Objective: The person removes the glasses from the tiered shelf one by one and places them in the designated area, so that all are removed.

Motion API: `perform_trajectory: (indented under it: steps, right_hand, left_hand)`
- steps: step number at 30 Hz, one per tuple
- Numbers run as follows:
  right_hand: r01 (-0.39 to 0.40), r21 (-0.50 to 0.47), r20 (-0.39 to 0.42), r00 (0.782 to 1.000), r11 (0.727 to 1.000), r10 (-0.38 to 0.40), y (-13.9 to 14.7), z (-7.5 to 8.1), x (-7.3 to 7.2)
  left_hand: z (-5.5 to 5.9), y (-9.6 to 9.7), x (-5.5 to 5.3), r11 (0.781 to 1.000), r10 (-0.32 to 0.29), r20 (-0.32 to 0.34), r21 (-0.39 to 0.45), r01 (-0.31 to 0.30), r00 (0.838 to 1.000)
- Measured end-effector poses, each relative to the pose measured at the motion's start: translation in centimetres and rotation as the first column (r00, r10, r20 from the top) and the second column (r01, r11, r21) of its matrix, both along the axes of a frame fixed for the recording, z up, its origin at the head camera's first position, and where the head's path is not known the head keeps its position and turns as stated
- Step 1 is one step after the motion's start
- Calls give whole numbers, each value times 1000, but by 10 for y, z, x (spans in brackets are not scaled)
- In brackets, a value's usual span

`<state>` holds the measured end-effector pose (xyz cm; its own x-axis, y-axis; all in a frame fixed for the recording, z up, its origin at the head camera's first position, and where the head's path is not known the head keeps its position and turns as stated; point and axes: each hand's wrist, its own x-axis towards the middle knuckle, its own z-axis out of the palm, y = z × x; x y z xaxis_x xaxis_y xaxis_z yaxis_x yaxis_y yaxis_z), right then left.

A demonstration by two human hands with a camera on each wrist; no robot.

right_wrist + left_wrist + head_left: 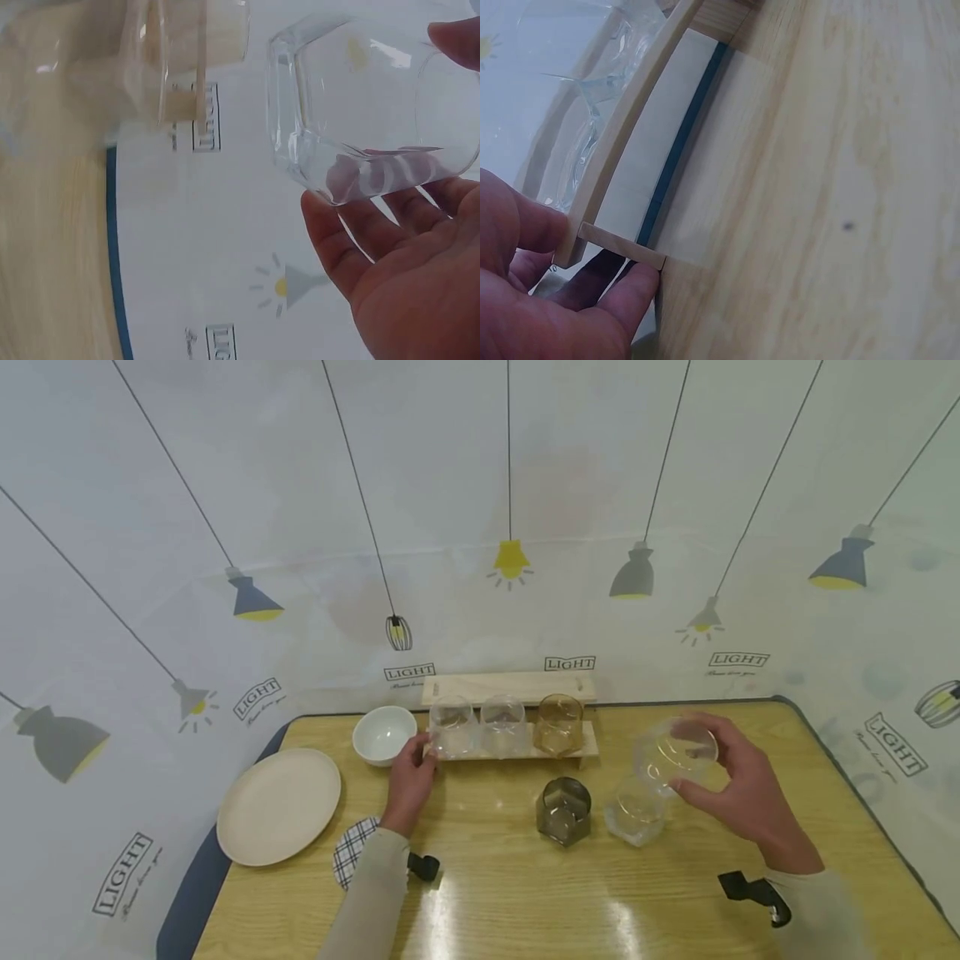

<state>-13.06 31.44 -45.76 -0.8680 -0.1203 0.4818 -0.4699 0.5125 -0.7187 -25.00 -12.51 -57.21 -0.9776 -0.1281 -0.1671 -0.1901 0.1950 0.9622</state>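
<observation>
My right hand (750,785) grips a clear faceted glass (367,112), thumb on one side and fingers along the other. The glass is raised above the table's right part and overlaps another clear glass (635,814) in the head view. Beside that one stands a smoky grey glass (564,814). My left hand (411,781) pinches the left end of a light wooden rack (622,142) by its edge and end leg. On the rack's front tier are two clear glasses, a left one (453,731) and a middle one (503,727), plus an amber glass (558,727) at the right.
A white bowl (384,735) stands just left of the rack. Further left lies a large cream plate (279,807). A checked round coaster (351,852) is partly under my left forearm. A lamp-printed wall covering (465,602) rises behind the wooden table (517,902).
</observation>
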Motion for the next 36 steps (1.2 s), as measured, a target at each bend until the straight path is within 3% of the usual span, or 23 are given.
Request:
perform_trajectory:
  steps: [7,21,29,36]
  right_hand:
    - [16,-45,26,1000,999,-14,31,-17,16]
    - [109,15,224,968,994,-109,71,-64,35]
    - [52,28,358,932,998,-59,82,-87,35]
    - [-25,-16,347,937,1000,29,80,-98,34]
  left_hand:
    - [2,0,-1,1000,16,17,5,-16,1000]
    - [0,2,-2,1000,9,20,21,-10,1000]
    - [-2,1,-3,1000,11,5,26,-11,1000]
    - [-4,0,-2,999,15,1,28,-16,1000]
